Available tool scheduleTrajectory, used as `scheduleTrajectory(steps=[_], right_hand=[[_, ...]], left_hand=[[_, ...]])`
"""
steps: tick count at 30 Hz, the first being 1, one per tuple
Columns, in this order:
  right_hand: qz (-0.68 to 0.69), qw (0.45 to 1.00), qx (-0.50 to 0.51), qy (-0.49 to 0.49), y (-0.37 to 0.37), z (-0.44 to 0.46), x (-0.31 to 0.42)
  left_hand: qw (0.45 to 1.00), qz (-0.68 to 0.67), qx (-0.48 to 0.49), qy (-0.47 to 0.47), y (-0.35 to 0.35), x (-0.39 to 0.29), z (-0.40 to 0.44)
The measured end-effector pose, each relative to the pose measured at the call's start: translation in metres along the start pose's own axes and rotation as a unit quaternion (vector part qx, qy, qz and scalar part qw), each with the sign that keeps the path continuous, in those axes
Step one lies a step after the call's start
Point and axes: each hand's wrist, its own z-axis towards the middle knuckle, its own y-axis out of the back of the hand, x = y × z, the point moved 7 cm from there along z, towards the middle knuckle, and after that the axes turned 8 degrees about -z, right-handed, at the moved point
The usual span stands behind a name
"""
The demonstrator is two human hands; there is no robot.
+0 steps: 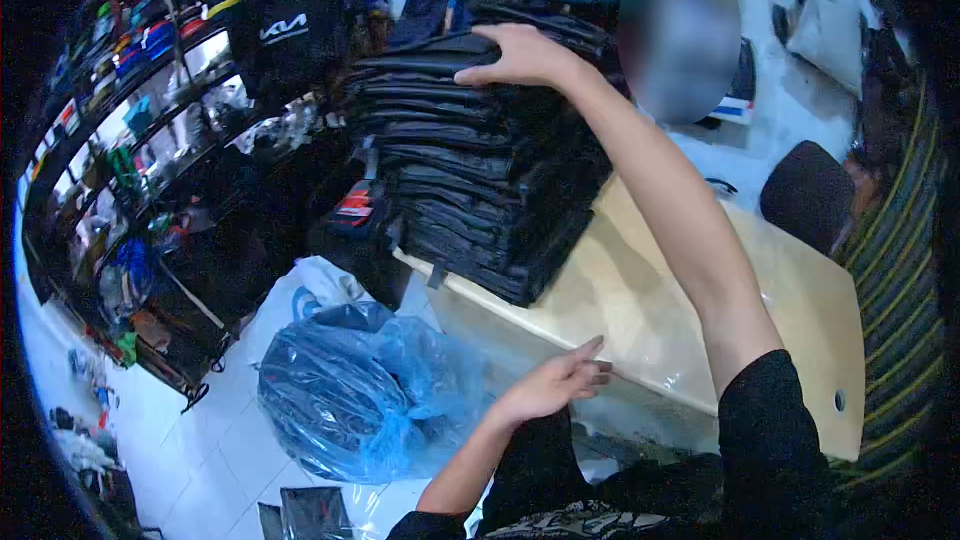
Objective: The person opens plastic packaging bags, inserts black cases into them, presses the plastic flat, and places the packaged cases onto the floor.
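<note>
A tall stack of folded black shiny items (450, 155) stands on the cream-coloured tabletop (640, 280); their exact kind is unclear. My right hand (525, 55) rests palm down on top of it, thumb and fingers spread apart, some fingertips hidden. Low in the middle, my left hand (550, 385) hovers by the table's near edge, fingers loosely stretched out with nothing in them. A translucent blue plastic bag (350, 390), filled with dark contents, sits on the floor left of that hand.
Crowded shelves (150, 90) run along the left. A black bag with white lettering (285, 35) hangs there. Behind the blue bag lies a white bag (310, 285). A dark rounded object (808, 195) is at the table's right side, beside a striped dark surface (900, 270).
</note>
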Motion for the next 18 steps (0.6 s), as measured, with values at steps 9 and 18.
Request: scheduleTrajectory(steps=[9,18], right_hand=[[-0.118,0.992,0.014,0.03,-0.015,0.005,0.037],[-0.127,0.97,-0.198,0.06,0.05,-0.074,0.109]], left_hand=[[0.954,-0.039,-0.237,-0.179,0.1,-0.096,-0.058],[0.816,-0.182,-0.352,-0.422,0.151,-0.253,-0.067]])
